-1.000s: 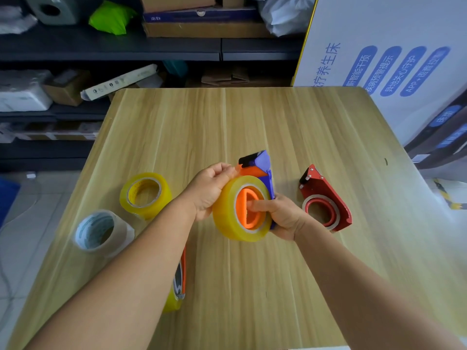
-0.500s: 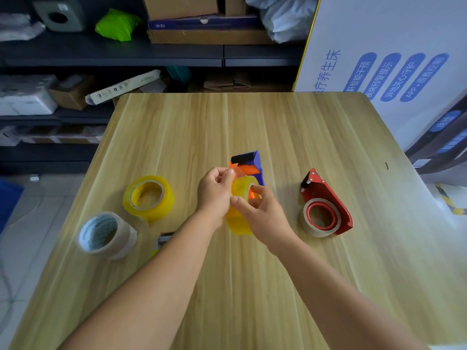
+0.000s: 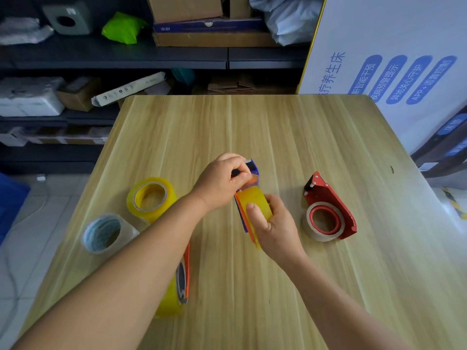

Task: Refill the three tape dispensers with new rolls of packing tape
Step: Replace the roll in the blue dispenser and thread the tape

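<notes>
Since a second ago the yellow roll point(image 3: 254, 202) has turned edge-on, and the left hand point(image 3: 219, 182) has slid up to the purple dispenser point(image 3: 253, 170)'s nose. That hand pinches something at the cutter end (likely the tape's loose end, though I cannot be sure), while the right hand point(image 3: 273, 227) is clasped around roll and frame just above the table point(image 3: 278, 127). This looks like the threading step. Next, the tape wants drawing under the blade. The red dispenser point(image 3: 328, 210) waits alongside.

Wooden table point(image 3: 252, 127); dark shelves point(image 3: 113, 56) behind hold cardboard boxes point(image 3: 184, 7), green bag point(image 3: 122, 27); white printed board point(image 3: 394, 66) (Chinese text) right.
</notes>
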`<action>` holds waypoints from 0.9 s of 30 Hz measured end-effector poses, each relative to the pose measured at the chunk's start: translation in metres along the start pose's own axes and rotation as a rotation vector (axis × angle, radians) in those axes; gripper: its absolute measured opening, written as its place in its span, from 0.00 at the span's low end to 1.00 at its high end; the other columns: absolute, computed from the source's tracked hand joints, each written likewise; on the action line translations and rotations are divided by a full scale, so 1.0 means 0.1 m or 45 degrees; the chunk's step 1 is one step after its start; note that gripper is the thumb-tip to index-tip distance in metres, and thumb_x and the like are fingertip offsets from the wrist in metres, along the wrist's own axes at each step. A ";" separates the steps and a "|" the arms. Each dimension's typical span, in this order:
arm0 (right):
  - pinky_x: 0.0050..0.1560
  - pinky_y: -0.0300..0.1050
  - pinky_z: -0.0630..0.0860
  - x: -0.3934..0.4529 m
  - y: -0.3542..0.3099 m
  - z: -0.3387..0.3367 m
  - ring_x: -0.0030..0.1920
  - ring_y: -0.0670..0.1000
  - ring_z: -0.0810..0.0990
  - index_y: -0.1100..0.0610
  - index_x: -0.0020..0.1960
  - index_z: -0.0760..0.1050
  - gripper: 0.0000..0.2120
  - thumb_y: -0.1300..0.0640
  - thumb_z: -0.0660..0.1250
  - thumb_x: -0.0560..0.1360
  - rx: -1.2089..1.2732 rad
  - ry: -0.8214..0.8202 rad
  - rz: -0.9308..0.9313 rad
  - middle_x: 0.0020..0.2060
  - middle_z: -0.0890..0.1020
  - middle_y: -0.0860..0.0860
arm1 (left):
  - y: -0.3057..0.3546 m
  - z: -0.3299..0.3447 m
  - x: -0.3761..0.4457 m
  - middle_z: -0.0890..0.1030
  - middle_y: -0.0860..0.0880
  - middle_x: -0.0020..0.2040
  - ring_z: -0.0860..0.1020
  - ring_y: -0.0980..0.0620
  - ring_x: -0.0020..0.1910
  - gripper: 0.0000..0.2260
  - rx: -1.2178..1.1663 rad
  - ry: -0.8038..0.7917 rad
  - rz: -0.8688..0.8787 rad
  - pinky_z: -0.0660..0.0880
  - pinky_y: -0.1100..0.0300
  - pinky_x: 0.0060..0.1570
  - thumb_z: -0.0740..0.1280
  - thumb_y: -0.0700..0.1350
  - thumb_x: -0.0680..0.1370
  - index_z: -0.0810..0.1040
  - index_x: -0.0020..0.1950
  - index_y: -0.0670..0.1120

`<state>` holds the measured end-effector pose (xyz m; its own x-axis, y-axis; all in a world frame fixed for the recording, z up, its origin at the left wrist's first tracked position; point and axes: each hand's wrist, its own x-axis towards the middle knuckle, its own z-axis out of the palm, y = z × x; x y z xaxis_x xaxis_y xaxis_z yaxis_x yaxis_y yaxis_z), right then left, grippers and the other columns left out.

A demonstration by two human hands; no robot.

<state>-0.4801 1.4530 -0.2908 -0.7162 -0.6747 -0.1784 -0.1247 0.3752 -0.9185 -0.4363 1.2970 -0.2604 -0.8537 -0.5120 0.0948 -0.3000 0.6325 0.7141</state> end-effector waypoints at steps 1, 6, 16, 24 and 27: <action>0.32 0.44 0.72 0.00 0.01 -0.02 0.31 0.45 0.74 0.49 0.50 0.71 0.18 0.38 0.61 0.69 0.005 -0.010 0.002 0.32 0.76 0.46 | 0.00 -0.02 0.03 0.78 0.51 0.56 0.75 0.56 0.52 0.04 -0.010 -0.029 -0.016 0.67 0.67 0.49 0.67 0.42 0.75 0.80 0.42 0.47; 0.32 0.38 0.72 0.02 0.01 -0.04 0.30 0.40 0.75 0.50 0.51 0.73 0.18 0.39 0.63 0.69 0.039 -0.080 -0.026 0.30 0.78 0.44 | -0.04 -0.14 0.17 0.78 0.56 0.34 0.76 0.55 0.35 0.05 -0.133 0.039 -0.244 0.72 0.62 0.37 0.69 0.43 0.75 0.78 0.39 0.47; 0.34 0.39 0.74 0.12 -0.01 -0.02 0.32 0.40 0.77 0.51 0.51 0.74 0.18 0.41 0.64 0.68 0.112 -0.053 0.006 0.35 0.79 0.45 | -0.21 -0.17 0.19 0.79 0.48 0.37 0.76 0.49 0.39 0.08 -0.343 0.104 -0.547 0.76 0.53 0.43 0.69 0.43 0.74 0.75 0.35 0.47; 0.38 0.40 0.76 0.15 0.01 -0.05 0.39 0.43 0.79 0.51 0.53 0.72 0.18 0.40 0.65 0.69 0.075 -0.125 0.049 0.40 0.80 0.45 | -0.22 -0.14 0.18 0.77 0.52 0.35 0.75 0.51 0.37 0.07 -0.258 0.162 -0.506 0.75 0.56 0.41 0.67 0.43 0.75 0.75 0.36 0.48; 0.38 0.42 0.77 0.20 -0.01 -0.07 0.37 0.46 0.81 0.53 0.47 0.77 0.21 0.36 0.67 0.67 0.063 -0.201 0.237 0.37 0.82 0.47 | -0.17 -0.13 0.17 0.78 0.50 0.38 0.74 0.51 0.38 0.05 -0.102 0.141 -0.407 0.70 0.60 0.36 0.65 0.44 0.76 0.76 0.42 0.44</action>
<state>-0.4996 1.4435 -0.2909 -0.6070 -0.6894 -0.3954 0.0358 0.4733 -0.8802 -0.4405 1.2697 -0.2621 -0.6692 -0.7397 -0.0706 -0.5066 0.3847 0.7716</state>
